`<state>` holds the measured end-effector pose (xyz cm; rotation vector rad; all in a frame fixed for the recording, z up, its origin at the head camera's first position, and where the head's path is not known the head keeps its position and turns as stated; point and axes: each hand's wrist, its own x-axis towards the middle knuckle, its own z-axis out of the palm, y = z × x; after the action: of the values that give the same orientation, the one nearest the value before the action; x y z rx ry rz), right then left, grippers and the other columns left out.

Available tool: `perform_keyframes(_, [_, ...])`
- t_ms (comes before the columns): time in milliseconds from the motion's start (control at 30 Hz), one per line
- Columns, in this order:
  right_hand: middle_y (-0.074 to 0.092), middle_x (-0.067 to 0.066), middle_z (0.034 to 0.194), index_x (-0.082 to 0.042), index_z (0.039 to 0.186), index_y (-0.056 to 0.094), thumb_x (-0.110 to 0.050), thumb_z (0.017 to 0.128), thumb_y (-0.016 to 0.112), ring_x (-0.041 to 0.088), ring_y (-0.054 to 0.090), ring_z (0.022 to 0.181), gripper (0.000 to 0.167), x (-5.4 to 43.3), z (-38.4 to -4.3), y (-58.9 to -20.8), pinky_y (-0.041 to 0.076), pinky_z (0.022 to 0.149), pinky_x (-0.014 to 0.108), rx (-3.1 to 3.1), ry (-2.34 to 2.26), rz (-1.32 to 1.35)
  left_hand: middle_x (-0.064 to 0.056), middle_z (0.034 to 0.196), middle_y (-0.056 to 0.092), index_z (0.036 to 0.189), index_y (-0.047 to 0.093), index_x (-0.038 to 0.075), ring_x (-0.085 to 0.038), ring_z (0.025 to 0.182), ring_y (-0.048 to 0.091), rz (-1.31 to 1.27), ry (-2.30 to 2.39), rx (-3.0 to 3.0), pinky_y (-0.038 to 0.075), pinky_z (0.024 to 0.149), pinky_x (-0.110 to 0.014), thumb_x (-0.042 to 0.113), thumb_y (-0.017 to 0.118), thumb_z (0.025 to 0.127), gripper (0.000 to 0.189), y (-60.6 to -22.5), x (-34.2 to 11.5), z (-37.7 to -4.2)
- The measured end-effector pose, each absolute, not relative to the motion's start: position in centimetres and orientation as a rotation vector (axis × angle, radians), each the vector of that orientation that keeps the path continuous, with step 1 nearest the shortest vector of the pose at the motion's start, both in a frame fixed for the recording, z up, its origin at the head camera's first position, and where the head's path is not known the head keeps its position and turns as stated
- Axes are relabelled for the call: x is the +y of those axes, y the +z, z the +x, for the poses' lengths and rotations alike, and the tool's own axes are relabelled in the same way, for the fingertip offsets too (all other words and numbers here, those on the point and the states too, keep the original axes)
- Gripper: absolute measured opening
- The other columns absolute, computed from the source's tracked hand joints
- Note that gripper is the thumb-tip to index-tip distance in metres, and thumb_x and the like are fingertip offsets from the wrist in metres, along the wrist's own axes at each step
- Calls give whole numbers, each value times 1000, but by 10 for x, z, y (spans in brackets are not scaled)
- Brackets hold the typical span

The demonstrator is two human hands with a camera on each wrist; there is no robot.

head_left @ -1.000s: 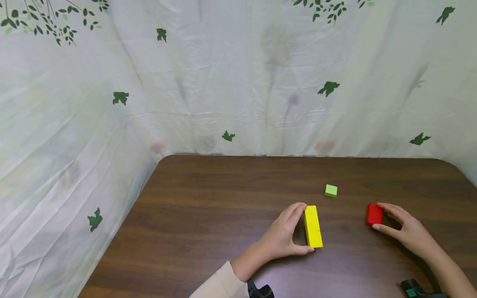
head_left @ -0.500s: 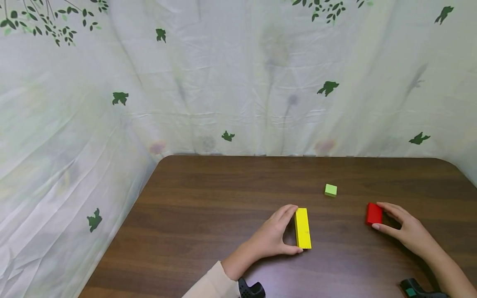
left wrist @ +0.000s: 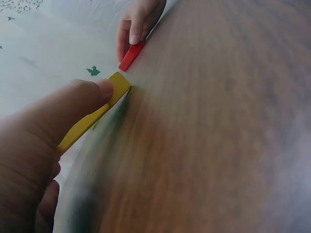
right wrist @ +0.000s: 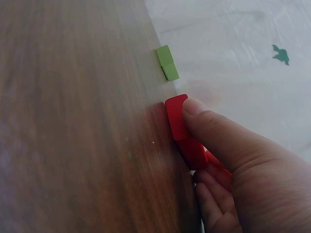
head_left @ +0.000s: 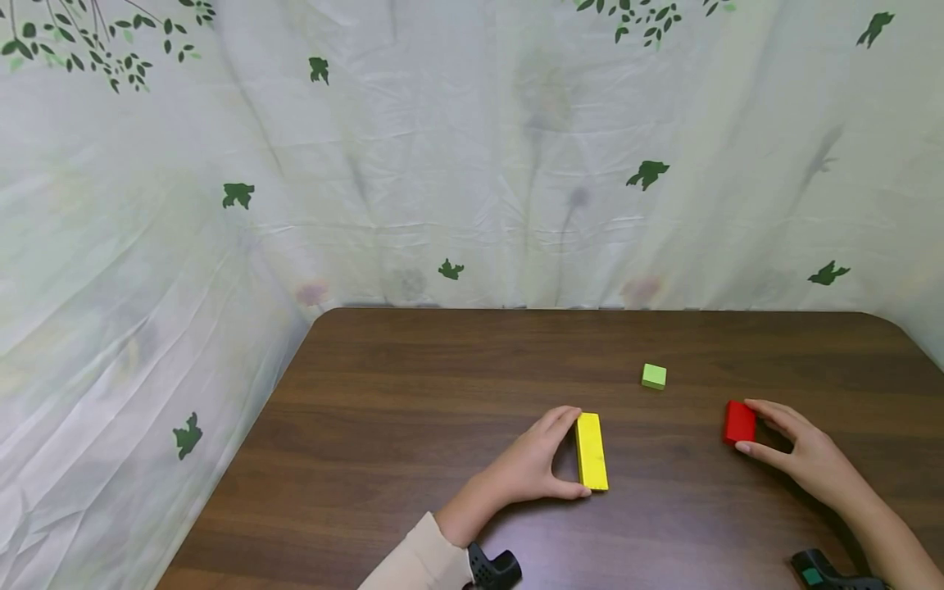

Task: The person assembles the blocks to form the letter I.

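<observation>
A long yellow block (head_left: 592, 452) lies on the brown table, its length running away from the person. My left hand (head_left: 525, 467) pinches it by its two ends, thumb at the near end and fingertips at the far one. In the left wrist view the thumb presses the end of the yellow block (left wrist: 118, 87). Off to the right, my right hand (head_left: 811, 455) grips a shorter red block (head_left: 740, 423) between thumb and fingers. The right wrist view shows the thumb on one end of the red block (right wrist: 179, 119). A small light green block (head_left: 654, 376) sits behind and between both hands, untouched.
The wooden table (head_left: 413, 369) has rounded far corners and meets a pale curtain (head_left: 442, 164) with leaf prints at its back and left. Black wrist devices show at the left wrist (head_left: 496, 569) and below the right forearm (head_left: 829, 571).
My left hand has moved left with the yellow block, away from the red one. The right hand, the red block and the green block have stayed in place.
</observation>
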<state>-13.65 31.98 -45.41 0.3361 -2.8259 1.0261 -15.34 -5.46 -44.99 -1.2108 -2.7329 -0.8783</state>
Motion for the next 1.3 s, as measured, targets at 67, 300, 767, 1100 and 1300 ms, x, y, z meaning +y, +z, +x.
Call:
perform_keyframes(67, [40, 21, 127, -1, 130, 43, -28, 80, 69, 0, 39, 107, 63, 320, -136, -454, 19, 77, -1, -2823, 1025, 341, -6, 135, 33, 138, 28, 1, -14, 123, 34, -1205, -889, -2764, 30, 99, -25, 43, 75, 67, 95, -450, -55, -154])
perform_keyframes(300, [40, 21, 127, -2, 131, 42, -26, 79, 69, 21, 42, 110, 63, 320, -137, -454, 22, 79, 3, -2832, 1024, 328, -6, 136, 34, 138, 28, 3, -15, 124, 32, -1195, -881, -2823, 28, 100, -28, 45, 73, 68, 93, -451, -57, -155])
perform_keyframes(767, [38, 23, 126, 2, 130, 40, -26, 80, 69, 43, 41, 106, 64, 320, -138, -453, 26, 76, 0, -2855, 1080, 333, -3, 134, 38, 137, 33, 6, -19, 124, 32, -1166, -762, -2869, 27, 101, -34, 52, 70, 69, 90, -451, -59, -155])
perform_keyframes(1100, [37, 27, 125, 6, 132, 35, -22, 78, 71, 41, 41, 104, 70, 321, -139, -454, 24, 73, -2, -2853, 1122, 331, -1, 135, 36, 138, 31, 8, -18, 126, 29, -1167, -793, -2891, 26, 102, -33, 55, 68, 69, 92, -451, -61, -156])
perform_keyframes(1300, [37, 25, 124, 8, 127, 38, -20, 77, 72, 19, 44, 105, 66, 322, -139, -454, 24, 75, -3, -2825, 1112, 368, -1, 135, 36, 138, 33, 12, -16, 124, 30, -1152, -893, -2890, 30, 99, -32, 51, 61, 79, 76, -450, -64, -155])
